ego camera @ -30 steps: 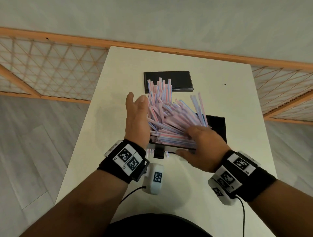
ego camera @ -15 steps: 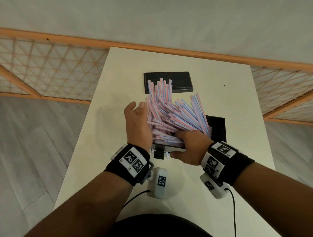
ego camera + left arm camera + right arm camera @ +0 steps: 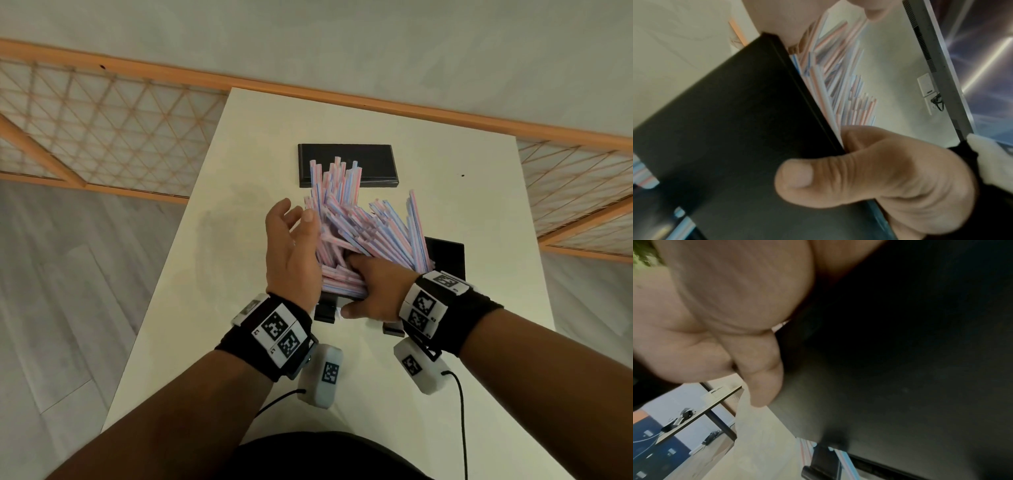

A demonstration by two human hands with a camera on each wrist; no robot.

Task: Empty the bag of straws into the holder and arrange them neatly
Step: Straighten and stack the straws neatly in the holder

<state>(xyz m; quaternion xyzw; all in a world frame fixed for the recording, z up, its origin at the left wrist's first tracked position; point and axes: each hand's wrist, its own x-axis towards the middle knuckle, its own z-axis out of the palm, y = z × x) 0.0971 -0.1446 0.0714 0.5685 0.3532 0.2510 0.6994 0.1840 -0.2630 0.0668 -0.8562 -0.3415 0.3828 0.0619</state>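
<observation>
Many pink, blue and white striped straws (image 3: 363, 233) lie crisscrossed in a heap in the black holder (image 3: 448, 257) at mid table. My left hand (image 3: 291, 240) presses its palm against the heap's left side, fingers relaxed. My right hand (image 3: 368, 291) grips the holder's near wall, thumb outside and fingers dug in among the straws. The left wrist view shows that thumb (image 3: 807, 175) on the black wall (image 3: 731, 129) with straws (image 3: 838, 81) behind it. The right wrist view is mostly my palm (image 3: 735, 288) and the dark holder wall (image 3: 900, 353). No bag is in view.
A flat black lid (image 3: 370, 164) lies on the white table (image 3: 462, 205) just beyond the holder, partly behind the straw tips. An orange wooden rail with lattice (image 3: 102, 113) runs behind the table. The table edges drop to grey floor left and right.
My right hand slid from on top of the heap toward me and left, down onto the holder's near wall. The straws on the right now stand steeper. My left hand's fingers curled slightly.
</observation>
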